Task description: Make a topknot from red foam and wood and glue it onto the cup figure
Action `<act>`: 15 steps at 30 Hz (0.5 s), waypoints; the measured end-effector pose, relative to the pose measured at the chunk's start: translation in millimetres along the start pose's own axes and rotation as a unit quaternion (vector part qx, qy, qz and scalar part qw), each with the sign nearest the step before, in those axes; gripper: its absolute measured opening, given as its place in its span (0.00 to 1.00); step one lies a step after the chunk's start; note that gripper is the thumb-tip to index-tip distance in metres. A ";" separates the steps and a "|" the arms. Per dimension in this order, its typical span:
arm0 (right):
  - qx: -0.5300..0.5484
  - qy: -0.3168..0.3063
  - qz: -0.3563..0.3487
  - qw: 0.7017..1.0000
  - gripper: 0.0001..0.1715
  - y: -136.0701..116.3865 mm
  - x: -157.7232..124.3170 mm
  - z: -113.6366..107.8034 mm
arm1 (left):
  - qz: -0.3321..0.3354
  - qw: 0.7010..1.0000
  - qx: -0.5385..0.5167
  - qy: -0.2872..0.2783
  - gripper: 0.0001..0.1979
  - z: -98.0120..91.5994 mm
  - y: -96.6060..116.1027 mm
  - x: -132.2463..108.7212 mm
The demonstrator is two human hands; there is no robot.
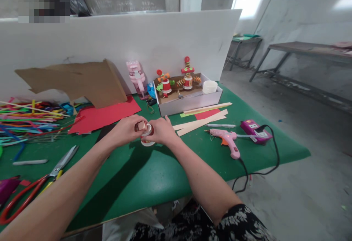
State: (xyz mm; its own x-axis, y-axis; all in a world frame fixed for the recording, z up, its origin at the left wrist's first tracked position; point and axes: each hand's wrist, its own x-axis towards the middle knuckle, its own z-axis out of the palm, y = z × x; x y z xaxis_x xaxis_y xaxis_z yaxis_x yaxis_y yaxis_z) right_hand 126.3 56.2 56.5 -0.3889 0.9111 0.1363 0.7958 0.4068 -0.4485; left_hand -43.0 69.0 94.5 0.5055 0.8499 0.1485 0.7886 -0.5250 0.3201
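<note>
My right hand [164, 132] is closed round a small red-and-white paper cup [147, 143] over the green table. My left hand [127, 128] pinches a small folded piece of paper [142, 126], pale on top and reddish-brown at the side, right against the cup. Whether that piece is fixed to the cup I cannot tell. Beyond the hands, two figures made from similar cups, an orange-topped one [165, 85] and a red-topped one [187, 81], stand in a shallow white box [189, 103]. Pale paper strips [202, 122] lie to the right of my right hand.
A pink glue gun [228, 138] lies at right, its black cord running over the table edge by a purple box [254, 131]. Red-handled scissors [57, 171], red paper [110, 114], brown cardboard [90, 83] and colourful pipe cleaners [27, 120] are at left. A white board [110, 39] stands behind.
</note>
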 end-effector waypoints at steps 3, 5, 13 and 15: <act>-0.001 -0.001 -0.001 1.000 0.27 -0.5 -0.3 -0.6 | -0.002 1.000 -0.004 -0.002 0.14 1.0 -0.4 0.2; -0.002 0.000 0.000 1.000 0.26 -0.7 -0.4 -1.0 | -0.001 1.000 -0.005 -0.003 0.14 1.1 -0.3 0.3; 0.000 0.001 -0.002 1.000 0.28 -0.2 0.3 -0.5 | 0.008 1.000 -0.006 -0.008 0.14 1.9 -1.2 1.4; 0.004 0.002 -0.004 1.000 0.28 0.0 0.3 -0.3 | 0.003 1.000 -0.010 -0.015 0.14 1.5 -2.3 1.7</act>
State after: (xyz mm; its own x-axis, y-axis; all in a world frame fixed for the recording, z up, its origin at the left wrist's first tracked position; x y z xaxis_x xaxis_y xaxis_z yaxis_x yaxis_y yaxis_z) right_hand 126.3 56.5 56.8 -0.3930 0.9082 0.1438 0.7888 0.4133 -0.4549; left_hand -43.4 71.6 92.6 0.5216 0.8444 0.1221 0.7781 -0.5295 0.3380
